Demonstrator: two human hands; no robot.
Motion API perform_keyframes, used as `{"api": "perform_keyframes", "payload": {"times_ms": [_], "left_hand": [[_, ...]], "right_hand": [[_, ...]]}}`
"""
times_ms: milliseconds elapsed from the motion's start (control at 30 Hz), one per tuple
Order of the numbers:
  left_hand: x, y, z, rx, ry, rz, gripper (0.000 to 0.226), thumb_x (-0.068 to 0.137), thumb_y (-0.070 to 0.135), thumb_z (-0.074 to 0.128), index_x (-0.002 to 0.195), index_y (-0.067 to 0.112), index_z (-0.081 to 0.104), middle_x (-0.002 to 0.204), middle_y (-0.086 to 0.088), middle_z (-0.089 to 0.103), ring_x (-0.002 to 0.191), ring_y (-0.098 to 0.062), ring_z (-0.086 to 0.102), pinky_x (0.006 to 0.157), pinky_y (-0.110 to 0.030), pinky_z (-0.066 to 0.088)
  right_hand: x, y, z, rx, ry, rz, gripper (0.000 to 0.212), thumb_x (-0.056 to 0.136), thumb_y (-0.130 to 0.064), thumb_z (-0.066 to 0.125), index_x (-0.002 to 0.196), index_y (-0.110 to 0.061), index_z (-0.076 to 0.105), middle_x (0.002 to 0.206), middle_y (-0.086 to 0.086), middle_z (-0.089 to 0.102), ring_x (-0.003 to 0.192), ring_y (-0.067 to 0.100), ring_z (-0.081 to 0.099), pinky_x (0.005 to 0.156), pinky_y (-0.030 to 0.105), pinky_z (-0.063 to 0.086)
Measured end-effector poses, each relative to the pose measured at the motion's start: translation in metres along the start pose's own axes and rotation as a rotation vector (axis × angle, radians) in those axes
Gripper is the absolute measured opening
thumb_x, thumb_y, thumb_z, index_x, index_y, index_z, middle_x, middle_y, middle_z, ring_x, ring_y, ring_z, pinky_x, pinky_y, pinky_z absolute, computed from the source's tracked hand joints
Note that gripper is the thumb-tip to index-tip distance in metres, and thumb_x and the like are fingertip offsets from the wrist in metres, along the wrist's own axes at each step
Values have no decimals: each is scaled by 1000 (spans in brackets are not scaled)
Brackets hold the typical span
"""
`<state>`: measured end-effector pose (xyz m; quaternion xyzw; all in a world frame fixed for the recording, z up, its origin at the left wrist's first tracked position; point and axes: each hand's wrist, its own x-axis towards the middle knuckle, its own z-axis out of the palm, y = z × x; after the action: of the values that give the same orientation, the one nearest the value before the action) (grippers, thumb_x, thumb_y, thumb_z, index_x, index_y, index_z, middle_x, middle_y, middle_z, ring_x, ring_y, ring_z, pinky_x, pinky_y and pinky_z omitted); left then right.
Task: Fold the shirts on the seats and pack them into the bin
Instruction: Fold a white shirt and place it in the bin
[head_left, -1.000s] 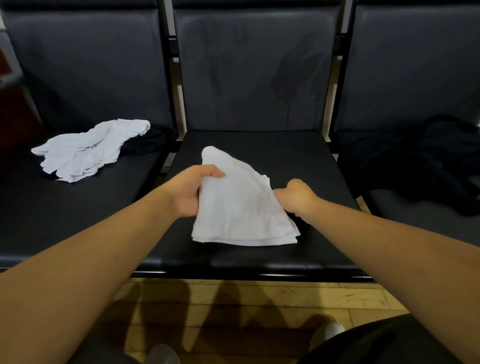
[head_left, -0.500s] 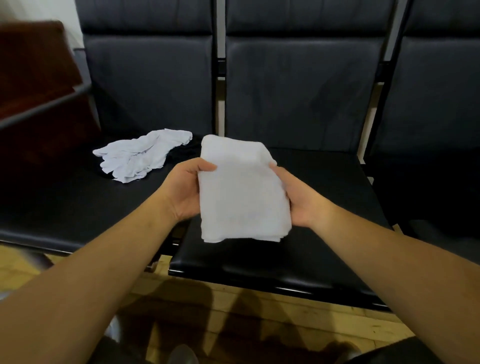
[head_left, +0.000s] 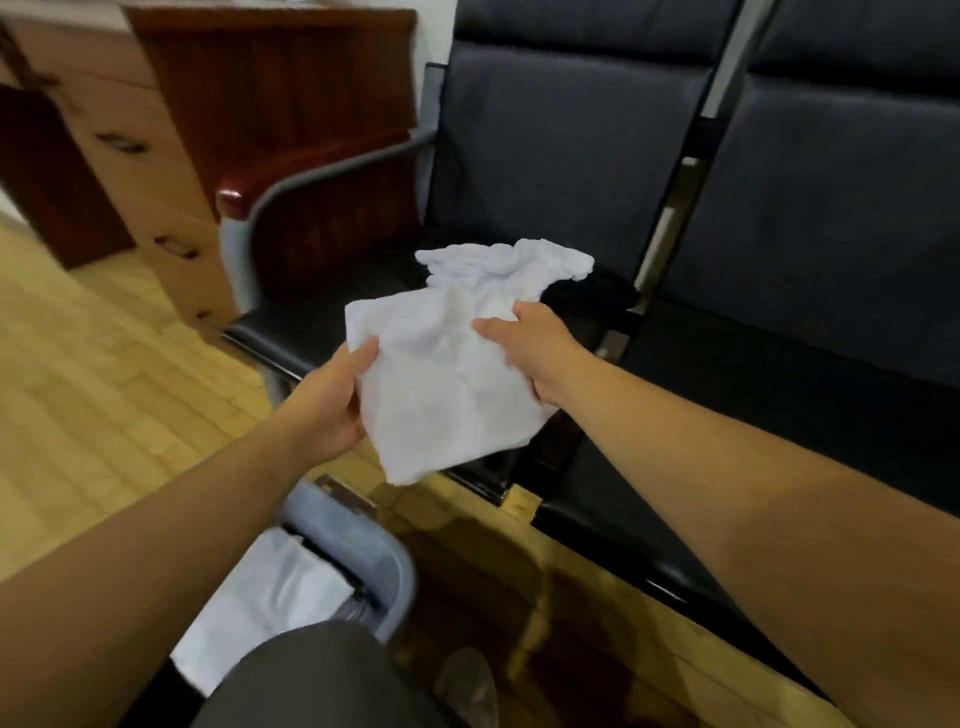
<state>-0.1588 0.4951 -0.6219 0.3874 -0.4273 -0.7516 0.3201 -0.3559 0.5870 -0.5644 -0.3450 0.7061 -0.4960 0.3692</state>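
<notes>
While left hand (head_left: 332, 410) and right hand (head_left: 532, 351) held folded shirt (head_left: 447, 389) aloft between bench (head_left: 737, 364) and bin (head_left: 401, 569), fingers (head_left: 366, 353) pinched opposite edges. Risk: lower corner hung loose; uneven grip could let fold open, or drop could miss bin.

The folded shirt (head_left: 447, 384) in front of the bench (head_left: 545, 156) is plain white. The bench is black, with a grey armrest (head_left: 322, 176). On the bench, a crumpled shirt (head_left: 504, 262) is white and lies beside a black garment (head_left: 587, 291). Below the bench's front edge, the bin (head_left: 374, 551) is blue-grey and holds white cloth (head_left: 270, 597). The floor (head_left: 104, 364) is pale yellow wood, and the cabinet (head_left: 270, 93) is reddish-brown.
</notes>
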Motion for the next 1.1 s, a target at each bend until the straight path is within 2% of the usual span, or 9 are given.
{"api": "perform_keyframes", "payload": {"times_ms": [133,267,467,667,733,800,867,967,1100], "left_hand": [[-21,-2,-98,-31,209,48,43,101,40,56,140,22,54,129,-4,69,116,-26,67,101,-51,51],[-62,-31,-185,-85,411,25,35,103,38,54,133,22,60,121,-5,73,104,-24,73,82,-43,60],[-141,-87,-286,-64,672,-9,31,102,37,55,132,30,60,126,-3,70,116,-28,65,98,-50,52],[-198,-139,-344,-8,846,-160,25,103,36,54,128,35,59,125,-1,66,114,-30,62,103,-54,49],[-208,-153,-361,14,906,-201,33,103,37,54,135,30,57,127,-3,64,114,-31,61,103,-56,48],[-213,-165,-375,154,1009,-290,40,103,37,52,138,18,52,123,-10,63,106,-32,61,99,-56,50],[-215,-172,-381,381,1122,-392,50,102,39,51,137,5,43,117,-19,61,98,-35,62,89,-53,54],[-209,-164,-376,551,1187,-368,57,100,40,55,138,2,37,131,-23,51,108,-39,57,83,-45,49],[-168,-113,-355,687,1062,-291,41,102,39,50,126,5,47,116,-16,58,86,-25,57,65,-33,43]], "right_hand": [[12,11,106,-136,-164,-7,36,97,-26,65,124,-4,57,112,7,62,100,23,60,77,31,48],[2,36,201,-219,-336,-2,24,98,-23,63,119,-12,59,103,3,59,98,21,56,78,30,43],[-31,97,325,-329,-587,140,43,91,-28,71,125,-3,61,121,13,65,110,31,64,82,36,51],[-65,142,391,-404,-841,266,30,93,-20,70,117,-5,60,115,10,65,95,24,63,75,32,54],[-72,151,405,-426,-866,251,11,94,-17,69,96,-10,61,96,6,64,82,19,61,67,27,52],[-72,160,413,-496,-881,212,32,95,-16,66,70,-18,45,72,-1,48,64,14,48,54,23,39],[-65,166,412,-548,-855,178,39,95,-20,63,67,-19,36,67,0,37,64,19,41,61,27,35],[-43,163,394,-540,-763,147,37,94,-24,60,67,-21,36,75,8,36,76,22,42,70,34,38],[-3,138,365,-532,-626,89,30,93,-33,60,70,-19,48,74,11,45,75,25,50,70,35,42]]}}
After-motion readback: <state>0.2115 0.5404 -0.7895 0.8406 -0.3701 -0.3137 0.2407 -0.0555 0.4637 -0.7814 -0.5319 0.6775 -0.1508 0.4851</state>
